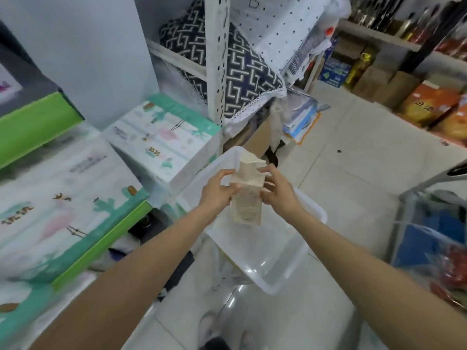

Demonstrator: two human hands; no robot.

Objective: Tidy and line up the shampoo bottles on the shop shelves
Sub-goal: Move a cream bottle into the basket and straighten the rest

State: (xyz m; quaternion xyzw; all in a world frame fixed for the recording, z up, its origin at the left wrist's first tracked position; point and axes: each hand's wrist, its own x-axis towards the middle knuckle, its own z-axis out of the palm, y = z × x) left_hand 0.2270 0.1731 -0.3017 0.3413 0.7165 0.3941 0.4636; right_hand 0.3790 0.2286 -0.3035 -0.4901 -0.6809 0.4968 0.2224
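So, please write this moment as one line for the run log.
stage: handling carton | left hand: grips beige carton | right hand: grips same carton | carton: top flaps open, above clear plastic bin | shampoo bottles: none visible

hands: 2, left hand (219, 192), right hand (278, 192) | beige carton (246, 195): 1, between fingers | clear plastic tub (273, 253): 1, under fingers | printed packs (161, 137): 2, left of fingers

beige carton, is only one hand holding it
No, both the left hand and the right hand grip the beige carton above the clear plastic bin.
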